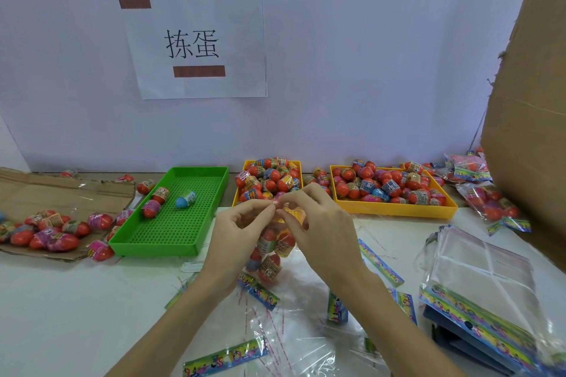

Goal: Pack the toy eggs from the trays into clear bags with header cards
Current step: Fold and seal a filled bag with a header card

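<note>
Toy eggs point(55, 228) lie heaped on a flattened piece of cardboard point(36, 190) at the far left, and just beside it a green tray point(171, 232) holds only three of them. Moving toward the middle, the left hand point(235, 232) and the right hand point(318, 223) meet above the table, each pinching the top edge of a clear bag point(269, 251) that hangs between them with several eggs already inside. From where I stand this looks like the closing step: the bag seems full enough and the fingertips are working at its mouth, though I cannot tell whether they are peeling a seal strip or just pressing the edges together, since the film is nearly invisible there. Behind the hands a small yellow tray point(237, 196) is piled high, and to its right a wider yellow tray point(395, 208) is nearly as full. Header cards point(379, 263) lie scattered on the white table point(76, 315) near the right wrist, with a stack of empty bags point(481, 272) further right and finished packs point(490, 205) beside a big cardboard box point(533, 101). The next move probably calls for holding the mouth flat and shut, then setting the pack aside with the finished ones.
</note>
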